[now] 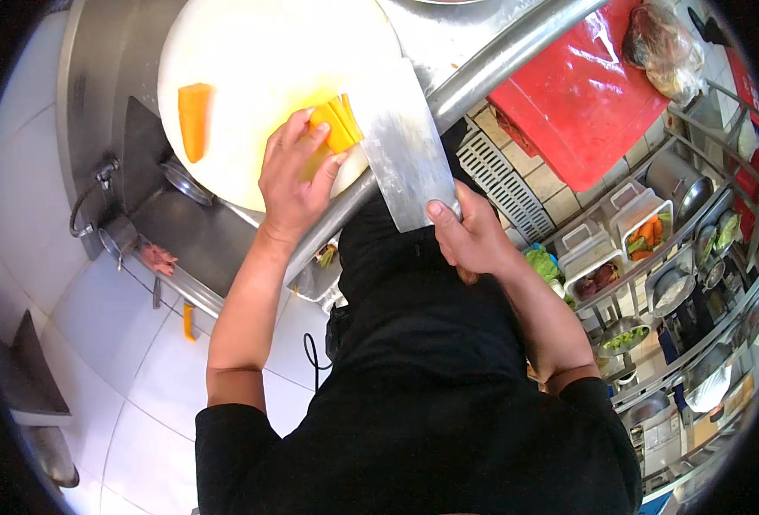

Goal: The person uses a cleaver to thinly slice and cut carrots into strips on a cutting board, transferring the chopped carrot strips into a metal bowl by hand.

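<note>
On a round white cutting board (242, 51) my left hand (296, 180) holds a piece of carrot (335, 124), its fingertips and thumb pressed against the orange sides. Thin upright slices show at the carrot's right end. My right hand (474, 230) grips a wide cleaver (407, 146) by its handle, which is mostly hidden in the fist. The blade lies across the board's right edge, close beside the cut end of the carrot; whether they touch I cannot tell. A second carrot chunk (194, 122) rests apart on the board's left side.
A steel sink (195, 245) is left of the board, and a steel rail (482, 73) runs along the counter's near edge. At upper right lies a red board (577, 94) with a plastic bag (664, 53). Below it, a wire rack (654, 378) holds bowls, pots and vegetable bins.
</note>
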